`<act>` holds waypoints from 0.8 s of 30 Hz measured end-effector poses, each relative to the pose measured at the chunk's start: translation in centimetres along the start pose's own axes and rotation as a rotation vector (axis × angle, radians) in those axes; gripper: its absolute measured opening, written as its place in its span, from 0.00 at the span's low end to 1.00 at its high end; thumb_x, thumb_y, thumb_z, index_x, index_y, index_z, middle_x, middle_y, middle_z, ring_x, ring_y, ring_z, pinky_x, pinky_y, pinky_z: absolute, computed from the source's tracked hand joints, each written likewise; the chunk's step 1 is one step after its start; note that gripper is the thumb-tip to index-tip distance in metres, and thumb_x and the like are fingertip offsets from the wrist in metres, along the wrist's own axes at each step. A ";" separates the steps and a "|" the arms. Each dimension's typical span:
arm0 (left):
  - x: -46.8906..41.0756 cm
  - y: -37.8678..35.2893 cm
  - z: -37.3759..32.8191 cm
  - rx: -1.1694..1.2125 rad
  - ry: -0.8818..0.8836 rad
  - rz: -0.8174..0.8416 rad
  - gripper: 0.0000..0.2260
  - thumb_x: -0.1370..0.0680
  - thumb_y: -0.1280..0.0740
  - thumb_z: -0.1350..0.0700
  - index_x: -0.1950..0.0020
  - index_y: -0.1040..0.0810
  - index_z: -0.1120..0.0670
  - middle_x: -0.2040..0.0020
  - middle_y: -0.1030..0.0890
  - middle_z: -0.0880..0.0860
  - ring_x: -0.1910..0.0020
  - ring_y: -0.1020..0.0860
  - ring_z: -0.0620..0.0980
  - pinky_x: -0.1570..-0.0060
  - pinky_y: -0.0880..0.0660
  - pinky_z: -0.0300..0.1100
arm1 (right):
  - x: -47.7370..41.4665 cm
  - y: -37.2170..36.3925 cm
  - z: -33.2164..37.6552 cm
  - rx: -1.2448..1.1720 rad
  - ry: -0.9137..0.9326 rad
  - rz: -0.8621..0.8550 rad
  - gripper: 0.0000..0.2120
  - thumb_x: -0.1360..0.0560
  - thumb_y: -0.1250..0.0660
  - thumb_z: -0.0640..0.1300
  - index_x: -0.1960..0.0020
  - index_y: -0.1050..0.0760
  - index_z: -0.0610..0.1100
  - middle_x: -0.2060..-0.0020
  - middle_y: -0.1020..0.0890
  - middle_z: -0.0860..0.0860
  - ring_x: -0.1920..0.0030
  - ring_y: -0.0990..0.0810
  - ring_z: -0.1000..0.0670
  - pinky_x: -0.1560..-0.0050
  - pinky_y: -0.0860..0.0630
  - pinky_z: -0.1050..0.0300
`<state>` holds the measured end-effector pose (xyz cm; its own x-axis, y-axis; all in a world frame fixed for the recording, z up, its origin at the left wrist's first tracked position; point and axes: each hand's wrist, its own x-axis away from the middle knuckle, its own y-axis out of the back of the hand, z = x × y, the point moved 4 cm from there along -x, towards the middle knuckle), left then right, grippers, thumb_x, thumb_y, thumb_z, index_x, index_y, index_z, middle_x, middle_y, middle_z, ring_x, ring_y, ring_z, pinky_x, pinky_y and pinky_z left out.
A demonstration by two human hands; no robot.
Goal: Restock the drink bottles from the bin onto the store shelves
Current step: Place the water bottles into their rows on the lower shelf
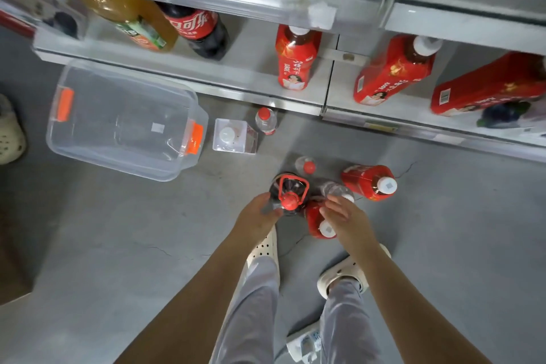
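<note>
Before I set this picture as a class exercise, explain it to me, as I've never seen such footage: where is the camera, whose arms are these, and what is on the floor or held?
No machine here: a person wears one camera on the head, looking down, so the arms are their own. The left hand touches the side of a dark bottle with a red handle, standing on the grey floor; whether it grips yet is unclear. The right hand hovers over a red-labelled bottle, fingers relaxed, holding nothing. Further left stands a clear bin, apparently empty, with a few small bottles nearby. The shelf above holds red-wrapped bottles, a cola bottle and an orange drink.
</note>
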<state>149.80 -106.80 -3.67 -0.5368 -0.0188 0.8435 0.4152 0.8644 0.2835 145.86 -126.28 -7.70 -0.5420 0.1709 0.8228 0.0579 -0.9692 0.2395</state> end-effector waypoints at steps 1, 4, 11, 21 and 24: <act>0.1 0.4 0.1 0.034 0.007 0.004 0.15 0.20 0.34 0.57 0.34 0.26 0.57 0.53 0.25 0.45 0.49 0.29 0.46 0.60 0.32 0.35 | -0.2 -0.1 0.3 0.011 0.007 -0.022 0.16 0.24 0.30 0.39 0.36 0.24 0.44 0.46 0.19 0.51 0.45 0.21 0.54 0.41 0.28 0.60; 0.2 1.1 0.6 0.172 0.053 0.019 0.11 0.21 0.32 0.55 0.40 0.25 0.53 0.50 0.25 0.46 0.46 0.26 0.46 0.55 0.31 0.34 | -1.0 -0.1 0.1 0.085 0.017 -0.067 0.14 0.24 0.30 0.41 0.39 0.23 0.43 0.48 0.18 0.51 0.46 0.21 0.54 0.39 0.30 0.60; -0.4 0.7 2.1 0.265 0.069 0.086 0.16 0.20 0.34 0.54 0.33 0.26 0.53 0.40 0.22 0.52 0.45 0.25 0.45 0.44 0.31 0.38 | -0.8 1.8 -1.6 0.176 -0.080 -0.340 0.21 0.22 0.32 0.51 0.31 0.27 0.47 0.38 0.21 0.46 0.38 0.24 0.43 0.44 0.33 0.55; -3.7 -2.5 5.1 0.360 0.024 -0.032 0.05 0.21 0.34 0.56 0.48 0.20 0.51 0.50 0.17 0.54 0.49 0.19 0.50 0.50 0.26 0.39 | -6.6 1.5 -5.1 0.309 -0.031 -0.281 0.19 0.21 0.34 0.45 0.30 0.27 0.46 0.36 0.21 0.44 0.36 0.24 0.42 0.39 0.31 0.52; -4.4 -2.8 5.8 0.376 -0.006 -0.076 0.05 0.21 0.35 0.59 0.52 0.20 0.52 0.55 0.16 0.51 0.56 0.19 0.47 0.58 0.26 0.33 | -8.5 1.5 -6.0 0.383 0.007 -0.302 0.16 0.21 0.34 0.44 0.34 0.24 0.44 0.40 0.20 0.44 0.40 0.23 0.41 0.41 0.28 0.50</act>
<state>146.76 -106.22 -10.78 -0.5602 -0.0880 0.8237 0.0763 0.9846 0.1571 145.50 -130.26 -17.45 -0.5880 0.4316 0.6841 0.2011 -0.7412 0.6405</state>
